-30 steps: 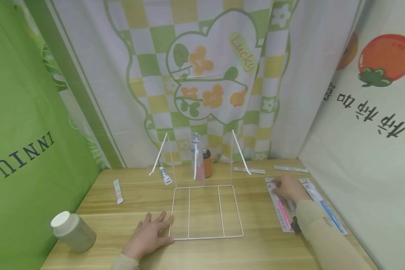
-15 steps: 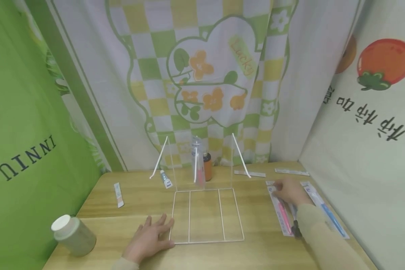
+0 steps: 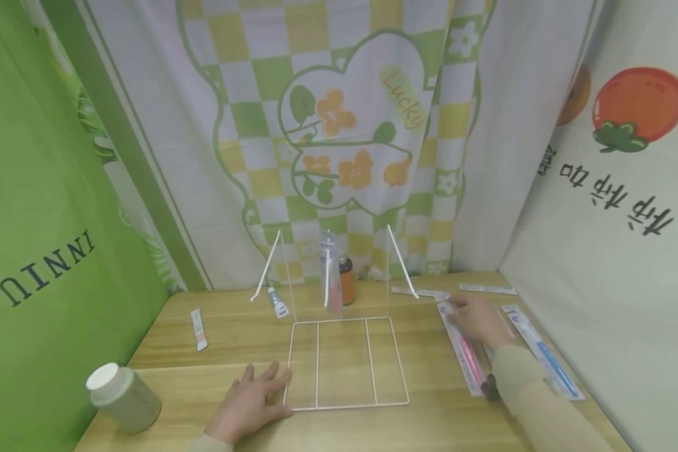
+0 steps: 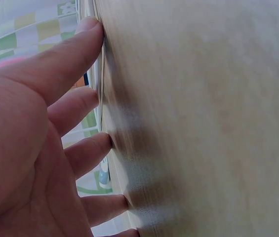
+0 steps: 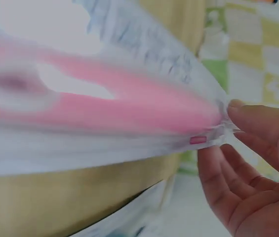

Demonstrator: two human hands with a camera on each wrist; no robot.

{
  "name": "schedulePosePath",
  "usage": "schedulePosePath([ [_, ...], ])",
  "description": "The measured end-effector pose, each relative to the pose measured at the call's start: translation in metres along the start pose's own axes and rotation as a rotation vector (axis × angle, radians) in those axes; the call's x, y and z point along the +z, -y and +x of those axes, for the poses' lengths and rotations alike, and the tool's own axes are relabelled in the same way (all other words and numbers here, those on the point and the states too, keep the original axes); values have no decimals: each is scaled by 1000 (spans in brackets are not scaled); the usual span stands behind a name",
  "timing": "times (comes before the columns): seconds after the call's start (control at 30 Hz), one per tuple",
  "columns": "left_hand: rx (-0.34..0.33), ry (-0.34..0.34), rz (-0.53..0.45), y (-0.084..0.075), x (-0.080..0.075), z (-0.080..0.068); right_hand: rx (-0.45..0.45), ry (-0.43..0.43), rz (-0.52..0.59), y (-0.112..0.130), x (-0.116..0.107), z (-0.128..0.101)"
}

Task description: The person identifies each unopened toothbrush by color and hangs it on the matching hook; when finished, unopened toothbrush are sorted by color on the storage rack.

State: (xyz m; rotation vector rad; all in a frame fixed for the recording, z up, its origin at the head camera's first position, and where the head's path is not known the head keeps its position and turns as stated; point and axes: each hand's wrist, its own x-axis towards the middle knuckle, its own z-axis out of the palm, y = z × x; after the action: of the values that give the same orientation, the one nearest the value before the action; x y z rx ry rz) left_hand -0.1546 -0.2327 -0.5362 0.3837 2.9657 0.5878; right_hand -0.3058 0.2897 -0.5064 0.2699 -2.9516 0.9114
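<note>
My right hand (image 3: pixel 480 323) pinches one end of a pink toothbrush (image 3: pixel 468 355) in clear packaging, at the right of the table. In the right wrist view, thumb and fingertips (image 5: pixel 235 103) squeeze the gathered end of the wrapper (image 5: pixel 169 103), and the package slants up off the wood. My left hand (image 3: pixel 251 398) lies with spread fingers at the left side of a white wire rack (image 3: pixel 367 406), fingertips on its base wire and the table. Another packaged item with a pink part (image 3: pixel 334 289) hangs on the rack's middle hook.
A packaged blue toothbrush (image 3: pixel 548 355) lies right of my right hand. Slim white sachets (image 3: pixel 488 289) lie near the back edge, another sachet (image 3: pixel 199 329) at left. A small tube (image 3: pixel 278 302) and an orange bottle (image 3: pixel 347 282) are behind the rack; a pale jar (image 3: pixel 125 398) stands front left.
My right hand has shifted slightly left and back with the packaged pink toothbrush, whose far end now reaches the sachet behind it. My left hand stays by the rack.
</note>
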Motion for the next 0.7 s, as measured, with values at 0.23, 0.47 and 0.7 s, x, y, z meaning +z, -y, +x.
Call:
schedulePosePath([
  [0.23, 4, -2, -2, 1, 1, 1, -146, -135, 153, 58, -6, -14],
  [0.47, -3, 2, -1, 2, 3, 1, -336, -236, 327, 128, 8, -37],
  [0.7, -1, -5, -11, 0, 1, 0, -682, -390, 501, 184, 13, -60],
])
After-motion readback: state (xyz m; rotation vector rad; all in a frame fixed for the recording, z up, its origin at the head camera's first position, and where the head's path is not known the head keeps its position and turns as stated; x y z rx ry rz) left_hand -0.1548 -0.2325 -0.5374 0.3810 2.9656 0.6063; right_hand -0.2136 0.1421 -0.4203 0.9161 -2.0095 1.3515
